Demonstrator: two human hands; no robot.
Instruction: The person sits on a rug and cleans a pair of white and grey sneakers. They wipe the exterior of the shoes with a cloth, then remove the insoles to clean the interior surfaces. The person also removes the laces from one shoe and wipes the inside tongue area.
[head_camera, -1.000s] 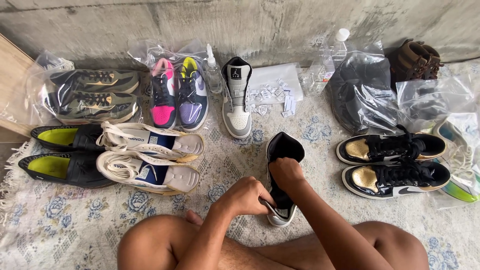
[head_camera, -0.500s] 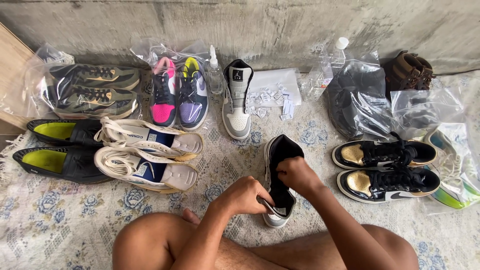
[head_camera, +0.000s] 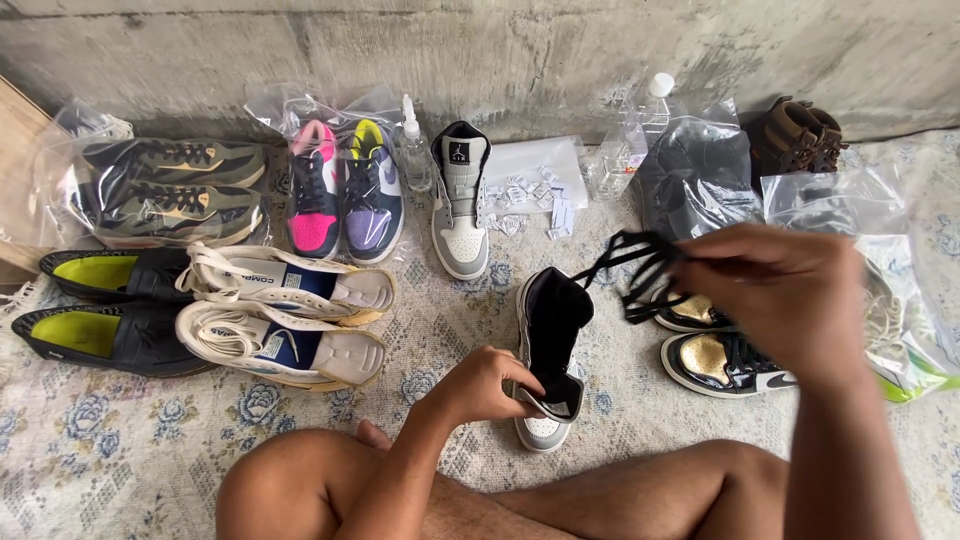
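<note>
Head view: right hand (head_camera: 790, 300), earlier down at the high-top shoe (head_camera: 548, 350), is now lifted right, pinching the black lace (head_camera: 640, 275) clear. Left hand (head_camera: 485, 385) grips the shoe's near collar on the rug (head_camera: 150, 460). Lace looks freed.

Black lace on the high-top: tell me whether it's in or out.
Out. The right hand holds the black lace bunched above the high-top, held by the left hand.

right hand (head_camera: 790, 300) — lifted off sneaker (head_camera: 548, 360); black lace (head_camera: 640, 275) pulled out — now aloft
</note>
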